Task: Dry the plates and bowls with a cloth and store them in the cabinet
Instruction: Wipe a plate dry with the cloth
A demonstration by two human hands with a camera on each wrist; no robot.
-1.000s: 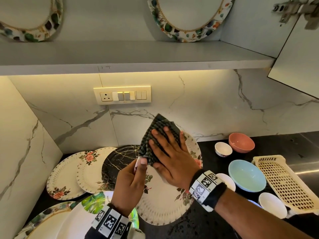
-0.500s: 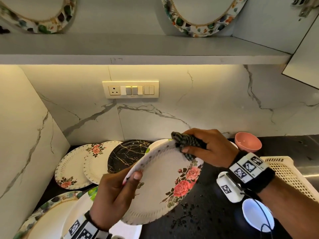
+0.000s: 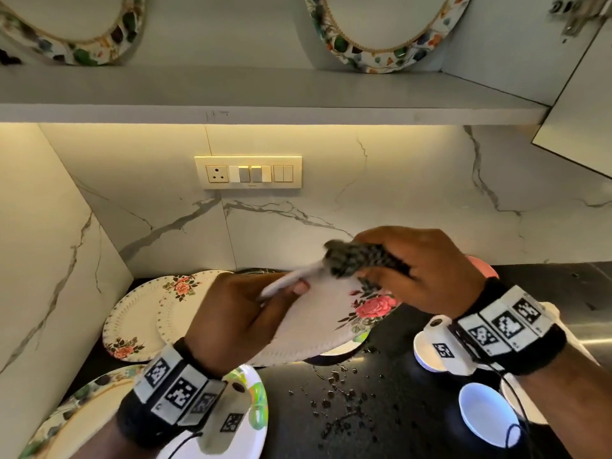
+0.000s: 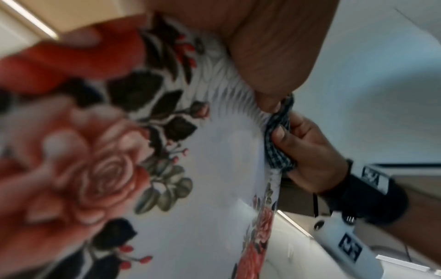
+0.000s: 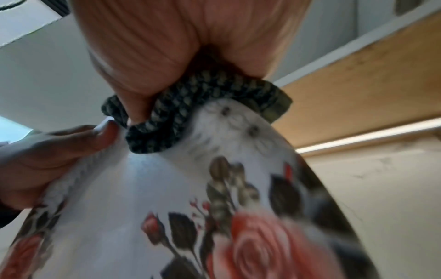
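A white plate with pink roses [image 3: 324,323] [image 4: 210,169] [image 5: 148,198] is held above the black counter, tilted nearly flat. My left hand [image 3: 238,313] grips its left rim, thumb on top. My right hand [image 3: 420,270] [image 4: 307,151] pinches a dark checked cloth [image 3: 361,260] [image 4: 278,143] [image 5: 190,105] folded over the plate's far rim. More rose plates [image 3: 139,316] lean against the back wall at the left. Two leaf-rimmed plates [image 3: 381,51] stand on the cabinet shelf [image 3: 265,94] above.
A green-patterned plate [image 3: 255,402] and a leaf-rimmed one [image 3: 66,412] lie at the front left. Small white bowls [image 3: 486,412] sit at the right, a pink bowl [image 3: 480,265] behind my right hand. Water drops [image 3: 337,389] dot the counter. An open cabinet door [image 3: 583,120] hangs at the upper right.
The plate has tipped from upright against the wall to nearly flat. The cloth has moved from the plate's face to its far rim, where my right hand now pinches it.
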